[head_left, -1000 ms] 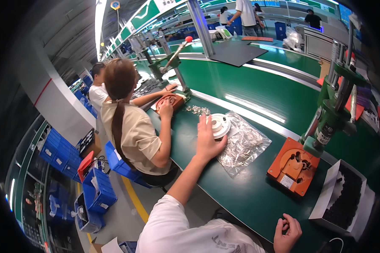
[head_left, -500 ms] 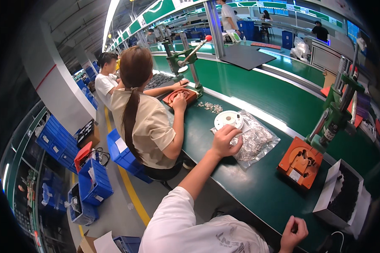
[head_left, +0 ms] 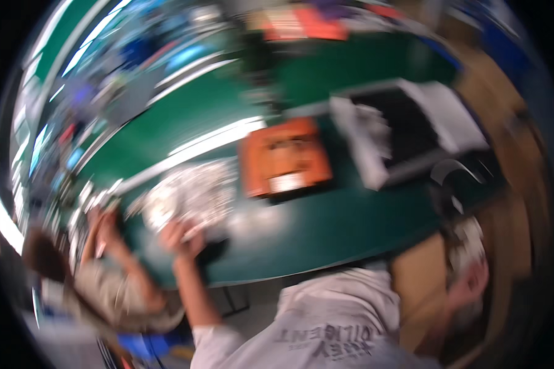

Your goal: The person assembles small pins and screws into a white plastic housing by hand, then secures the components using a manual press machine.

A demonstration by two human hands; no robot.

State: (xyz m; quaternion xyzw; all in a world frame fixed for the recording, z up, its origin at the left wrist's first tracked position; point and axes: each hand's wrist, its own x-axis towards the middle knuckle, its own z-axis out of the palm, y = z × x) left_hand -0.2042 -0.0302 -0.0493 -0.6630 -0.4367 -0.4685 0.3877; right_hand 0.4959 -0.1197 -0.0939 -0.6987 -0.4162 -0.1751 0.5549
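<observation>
Everything is smeared by motion. My left hand [head_left: 181, 238] is at the near edge of a clear plastic bag [head_left: 209, 187] of small shiny metal pieces, beside a blurred pale round dish [head_left: 159, 208]. Its fingers are too smeared to tell whether they hold anything. An orange fixture block [head_left: 289, 157] with a dark recessed middle stands on the bench to the right of the bag. Low at the far right, my right hand [head_left: 468, 284] reaches down beside the bench, close to a whitish crumpled thing [head_left: 469, 240] by brown cardboard. Its fingers are blurred too.
A white open box [head_left: 366, 154] of black parts sits right of the fixture on the green bench [head_left: 277, 246]. A dark press column [head_left: 258, 67] rises behind the fixture. At the left, a co-worker's hands [head_left: 104, 227] work close by. Brown cardboard [head_left: 420, 277] stands at the right.
The view has swung to the right, so the bench things appear further left. My right hand has gone from the bench's near edge down to the right, beside the cardboard. My left hand stays by the bag.
</observation>
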